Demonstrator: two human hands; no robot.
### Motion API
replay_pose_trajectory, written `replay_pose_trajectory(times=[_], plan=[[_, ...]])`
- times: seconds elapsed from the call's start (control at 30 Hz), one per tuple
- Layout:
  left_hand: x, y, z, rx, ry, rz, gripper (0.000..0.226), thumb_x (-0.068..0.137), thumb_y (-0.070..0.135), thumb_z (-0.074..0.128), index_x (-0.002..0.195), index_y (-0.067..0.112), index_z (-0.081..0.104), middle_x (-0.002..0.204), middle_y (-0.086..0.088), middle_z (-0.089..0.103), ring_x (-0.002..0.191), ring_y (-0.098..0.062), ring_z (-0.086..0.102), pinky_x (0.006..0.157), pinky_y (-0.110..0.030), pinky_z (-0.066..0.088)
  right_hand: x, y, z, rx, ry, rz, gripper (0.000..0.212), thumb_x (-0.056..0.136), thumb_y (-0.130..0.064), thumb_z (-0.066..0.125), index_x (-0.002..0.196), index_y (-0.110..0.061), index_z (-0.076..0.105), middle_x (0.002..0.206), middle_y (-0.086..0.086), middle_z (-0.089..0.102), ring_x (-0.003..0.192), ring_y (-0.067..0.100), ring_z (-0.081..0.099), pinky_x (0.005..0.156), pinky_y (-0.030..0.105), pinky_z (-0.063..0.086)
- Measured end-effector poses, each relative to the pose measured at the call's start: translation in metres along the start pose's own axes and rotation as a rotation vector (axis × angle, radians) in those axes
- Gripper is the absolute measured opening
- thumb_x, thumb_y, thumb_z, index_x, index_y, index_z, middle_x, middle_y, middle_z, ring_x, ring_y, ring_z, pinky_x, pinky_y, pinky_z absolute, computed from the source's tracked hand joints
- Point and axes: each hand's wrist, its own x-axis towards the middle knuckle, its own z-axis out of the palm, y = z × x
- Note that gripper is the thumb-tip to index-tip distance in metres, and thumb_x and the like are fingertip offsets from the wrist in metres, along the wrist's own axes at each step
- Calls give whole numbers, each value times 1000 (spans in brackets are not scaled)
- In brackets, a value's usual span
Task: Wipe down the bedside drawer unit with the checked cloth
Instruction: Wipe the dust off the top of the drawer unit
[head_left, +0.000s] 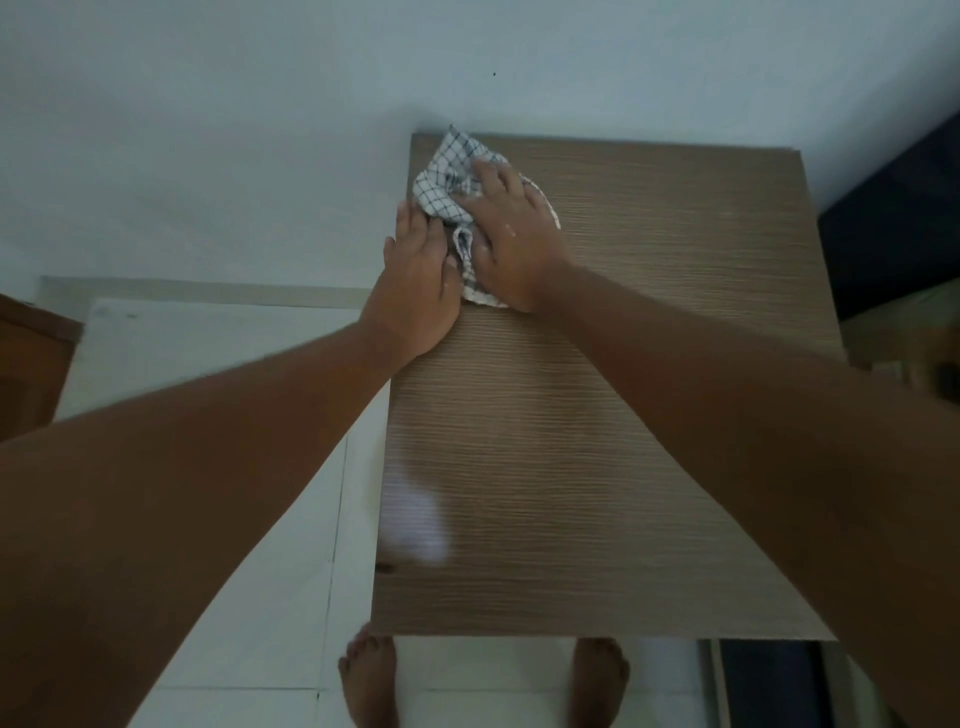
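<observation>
Checked cloth (441, 179) is sitting bunched up at the far left corner of the drawer unit (623, 415), right where the wood-grain top is meeting the pale wall (260, 130), and 1 tip of it is poking just past the back edge. Both hands are on it, arms reaching out long over the top. The right hand (511, 241) is lying palm down on the cloth, fingers spread and only lightly bent, pressing it flat against the surface rather than grabbing it. The left hand (421, 283) is lying along the unit's left edge with its fingers straight and together, fingertips touching the cloth's near side, and a fold of cloth is squeezing up between the 2 hands. A pale sheen (415, 525) is showing on the top near its front left corner. Down below the front edge, 2 bare feet (369, 675) are standing on the white tiled floor (249, 623). Something dark (893, 223) is standing just beside the unit on the right, too dim to make out.
</observation>
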Motion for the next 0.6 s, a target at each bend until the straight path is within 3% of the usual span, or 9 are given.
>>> replay_pose_trajectory(times=[0.23, 0.43, 0.6], plan=[[-38, 1, 5, 37, 5, 39, 56, 104, 10, 33, 158, 0, 20, 166, -25, 10, 156, -38, -1, 127, -51, 5, -66, -13, 1, 15, 1, -45, 50, 98, -30, 28, 140, -13, 51, 160, 9, 37, 152, 33, 26, 124, 50, 21], [-71, 11, 6, 150, -41, 42, 60, 101, 11, 34, 158, 2, 20, 166, -25, 12, 156, -36, 3, 127, -51, 4, -119, -30, 6, -40, -41, -15, 60, 98, -34, 23, 152, -14, 40, 161, 10, 36, 151, 34, 26, 124, 50, 22], [-97, 18, 6, 194, -82, 19, 63, 102, 19, 38, 158, -3, 16, 167, -24, 8, 156, -34, 1, 127, -50, 2, -171, -46, 11, 24, 2, -22, 54, 99, -30, 30, 145, -12, 49, 157, 10, 43, 149, 34, 32, 123, 49, 24]])
